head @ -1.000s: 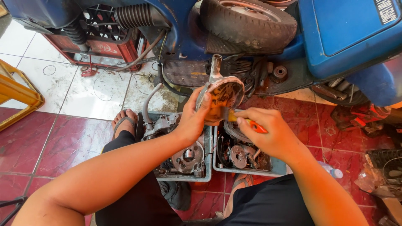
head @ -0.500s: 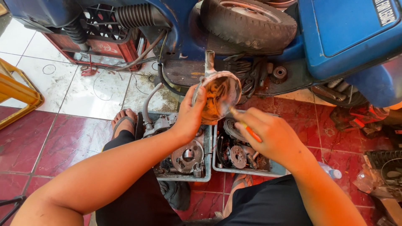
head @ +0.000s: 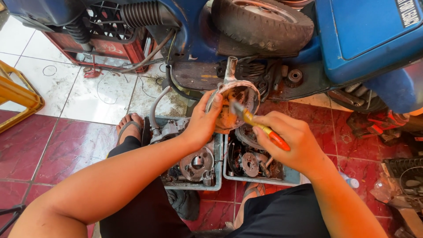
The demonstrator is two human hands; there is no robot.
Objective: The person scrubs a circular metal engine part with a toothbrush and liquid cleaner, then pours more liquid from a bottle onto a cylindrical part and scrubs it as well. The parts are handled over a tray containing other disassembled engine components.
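My left hand [head: 203,124] grips a round, greasy metal engine part [head: 240,99] with a short shaft sticking up, held above two trays. My right hand [head: 288,141] holds a small brush [head: 260,128] with a yellow and red handle. Its bristles reach into the part's open hollow face. Below the hands sit two shallow grey trays: the left tray [head: 217,185] carries an engine casing [head: 196,163], the right tray [head: 264,180] holds gears and discs.
A blue scooter [head: 365,39] lies over the back, its tyre [head: 264,22] up. A red crate [head: 110,44] stands at the back left, a yellow frame [head: 17,94] at the left edge. My sandalled foot [head: 128,125] rests by the left tray. Loose parts [head: 403,176] lie right.
The left hand has raised the metal part and turned its open face more towards me. The right hand has brought the brush up from the tray into the part's hollow.
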